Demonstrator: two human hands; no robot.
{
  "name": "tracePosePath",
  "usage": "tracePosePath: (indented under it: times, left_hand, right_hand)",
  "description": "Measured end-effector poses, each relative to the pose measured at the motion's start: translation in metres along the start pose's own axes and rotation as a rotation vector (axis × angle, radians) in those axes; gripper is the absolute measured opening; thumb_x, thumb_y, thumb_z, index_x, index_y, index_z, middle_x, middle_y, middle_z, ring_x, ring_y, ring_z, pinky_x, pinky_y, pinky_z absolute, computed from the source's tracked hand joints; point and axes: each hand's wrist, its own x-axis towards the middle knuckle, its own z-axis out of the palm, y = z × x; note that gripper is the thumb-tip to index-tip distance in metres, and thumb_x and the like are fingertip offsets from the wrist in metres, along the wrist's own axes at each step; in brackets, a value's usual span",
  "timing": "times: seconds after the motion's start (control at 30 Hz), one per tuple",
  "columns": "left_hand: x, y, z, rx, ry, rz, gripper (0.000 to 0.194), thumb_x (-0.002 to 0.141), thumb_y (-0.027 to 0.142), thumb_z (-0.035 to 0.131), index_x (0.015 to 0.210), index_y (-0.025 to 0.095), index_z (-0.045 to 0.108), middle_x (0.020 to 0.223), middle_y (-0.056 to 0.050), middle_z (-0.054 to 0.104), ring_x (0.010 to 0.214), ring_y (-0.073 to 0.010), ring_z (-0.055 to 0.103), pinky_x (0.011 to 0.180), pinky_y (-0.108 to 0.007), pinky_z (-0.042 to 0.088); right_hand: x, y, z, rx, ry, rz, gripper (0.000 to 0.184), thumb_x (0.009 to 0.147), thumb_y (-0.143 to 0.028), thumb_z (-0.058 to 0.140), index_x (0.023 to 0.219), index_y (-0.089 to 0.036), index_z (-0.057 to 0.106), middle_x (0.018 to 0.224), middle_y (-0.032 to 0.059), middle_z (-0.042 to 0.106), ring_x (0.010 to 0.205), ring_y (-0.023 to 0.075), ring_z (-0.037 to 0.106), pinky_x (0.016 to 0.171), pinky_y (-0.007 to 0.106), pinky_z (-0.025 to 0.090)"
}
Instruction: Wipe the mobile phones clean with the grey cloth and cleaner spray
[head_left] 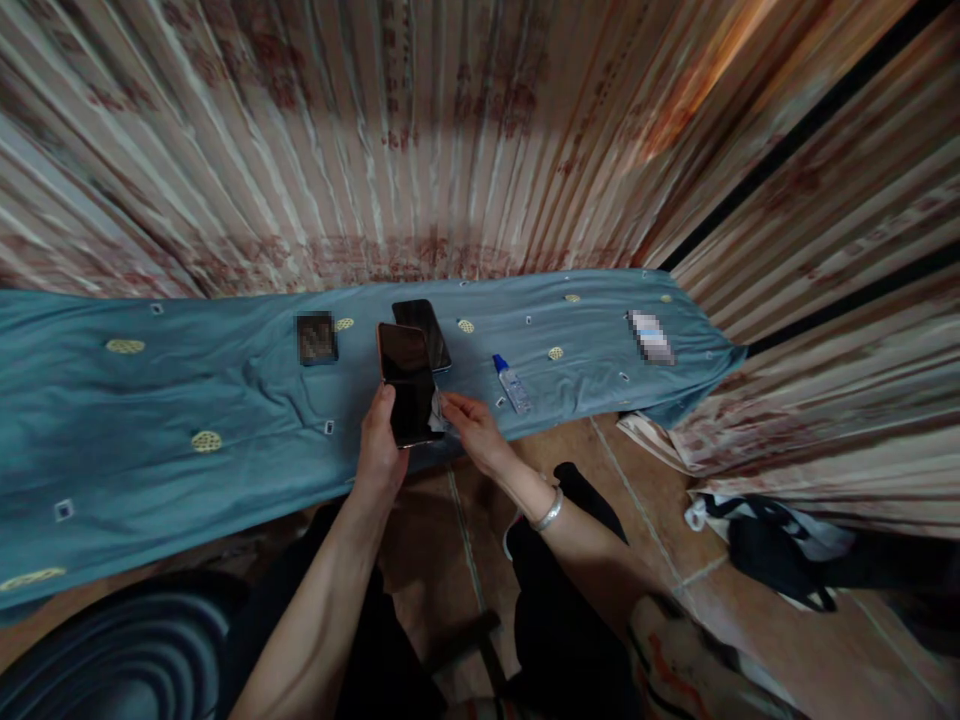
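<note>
My left hand (pixel 381 440) is wrapped round the lower left side of a smartphone (pixel 405 370) with a dark screen and a reddish edge. By the phone's lower right edge, my right hand (pixel 474 425) pinches a small grey cloth (pixel 437 410), which touches the phone's side. Behind the held phone, a second dark smartphone (pixel 427 330) lies on the blue cloth, partly covered by the first. To the right of my hands lies a clear bottle (pixel 514 388) with a blue cap.
A blue patterned cloth (pixel 255 400) covers the long table. On it are a blurred dark square item (pixel 317 338) at left and a blurred pale packet (pixel 651 337) at right. Curtains (pixel 450 150) hang behind. A black round stool (pixel 127 650) stands at lower left.
</note>
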Motion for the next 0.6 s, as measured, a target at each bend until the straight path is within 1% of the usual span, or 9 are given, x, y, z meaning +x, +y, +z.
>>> tracePosePath:
  times: [0.07, 0.17, 0.2, 0.27, 0.3, 0.37, 0.43, 0.5, 0.6]
  left_hand:
    - [0.004, 0.0, -0.007, -0.022, 0.02, -0.001, 0.03, 0.08, 0.04, 0.067, 0.099, 0.017, 0.071, 0.097, -0.003, 0.076, 0.093, -0.0178, 0.07, 0.084, -0.027, 0.053]
    - [0.008, 0.0, -0.013, -0.043, 0.086, -0.017, 0.027, 0.081, 0.04, 0.066, 0.094, 0.017, 0.071, 0.087, -0.002, 0.076, 0.083, -0.0161, 0.071, 0.079, -0.025, 0.053]
    - [0.01, 0.0, -0.013, -0.046, 0.087, -0.027, 0.027, 0.081, 0.04, 0.065, 0.093, 0.016, 0.071, 0.084, -0.002, 0.075, 0.081, -0.0166, 0.071, 0.077, -0.025, 0.054]
    - [0.011, 0.0, -0.012, -0.049, 0.051, -0.061, 0.031, 0.083, 0.042, 0.062, 0.095, 0.015, 0.071, 0.081, -0.004, 0.075, 0.079, -0.0185, 0.072, 0.074, -0.027, 0.055]
    - [0.012, 0.0, -0.011, -0.054, 0.027, -0.078, 0.033, 0.084, 0.043, 0.061, 0.097, 0.015, 0.071, 0.081, -0.005, 0.076, 0.078, -0.0194, 0.072, 0.073, -0.028, 0.056]
    - [0.013, 0.0, -0.009, -0.074, -0.002, -0.109, 0.035, 0.087, 0.042, 0.057, 0.101, 0.013, 0.071, 0.083, -0.007, 0.076, 0.078, -0.0198, 0.073, 0.073, -0.03, 0.057]
    - [0.014, -0.001, -0.008, -0.104, 0.011, -0.145, 0.034, 0.089, 0.041, 0.054, 0.1, 0.013, 0.071, 0.082, -0.007, 0.077, 0.074, -0.0188, 0.072, 0.072, -0.029, 0.057]
    - [0.016, -0.001, -0.008, -0.137, 0.029, -0.196, 0.036, 0.091, 0.042, 0.049, 0.098, 0.013, 0.071, 0.08, -0.007, 0.076, 0.071, -0.0179, 0.072, 0.071, -0.03, 0.058]
    - [0.018, -0.003, -0.008, -0.169, 0.039, -0.222, 0.041, 0.093, 0.046, 0.046, 0.1, 0.014, 0.07, 0.079, -0.008, 0.076, 0.072, -0.0186, 0.073, 0.073, -0.032, 0.058]
  right_hand:
    - [-0.005, 0.004, 0.003, -0.029, -0.033, 0.004, 0.037, 0.078, -0.056, 0.067, 0.078, -0.019, 0.069, 0.068, -0.0032, 0.061, 0.064, 0.0109, 0.052, 0.063, 0.022, 0.043]
    - [-0.011, 0.01, 0.004, -0.127, -0.091, -0.013, 0.038, 0.087, -0.055, 0.057, 0.081, -0.019, 0.068, 0.069, -0.0022, 0.062, 0.064, 0.0117, 0.053, 0.063, 0.023, 0.045]
    - [-0.013, 0.011, 0.004, -0.188, -0.109, -0.033, 0.039, 0.091, -0.054, 0.052, 0.083, -0.019, 0.068, 0.07, -0.0015, 0.063, 0.065, 0.0123, 0.055, 0.064, 0.023, 0.046]
    - [-0.018, 0.011, 0.002, -0.363, -0.132, -0.088, 0.038, 0.097, -0.046, 0.044, 0.091, -0.019, 0.069, 0.074, 0.0003, 0.066, 0.068, 0.0141, 0.06, 0.068, 0.025, 0.05]
    - [-0.02, 0.01, 0.001, -0.471, -0.129, -0.132, 0.037, 0.099, -0.042, 0.041, 0.098, -0.018, 0.069, 0.079, 0.0018, 0.069, 0.074, 0.0154, 0.063, 0.072, 0.026, 0.051]
    - [-0.025, 0.007, -0.001, -0.703, -0.106, -0.262, 0.036, 0.101, -0.033, 0.038, 0.12, -0.017, 0.065, 0.1, 0.0072, 0.072, 0.094, 0.0192, 0.066, 0.086, 0.032, 0.053]
    - [-0.029, 0.005, -0.002, -0.931, -0.073, -0.413, 0.041, 0.101, -0.025, 0.038, 0.137, -0.016, 0.054, 0.125, 0.0136, 0.066, 0.116, 0.0221, 0.06, 0.1, 0.038, 0.049]
    - [-0.03, 0.004, -0.002, -1.115, -0.059, -0.524, 0.045, 0.1, -0.02, 0.038, 0.143, -0.016, 0.05, 0.138, 0.0175, 0.058, 0.126, 0.0241, 0.054, 0.106, 0.043, 0.046]
    - [-0.029, 0.006, -0.002, -1.242, -0.057, -0.607, 0.046, 0.098, -0.015, 0.041, 0.143, -0.018, 0.05, 0.138, 0.018, 0.056, 0.128, 0.0255, 0.053, 0.106, 0.045, 0.047]
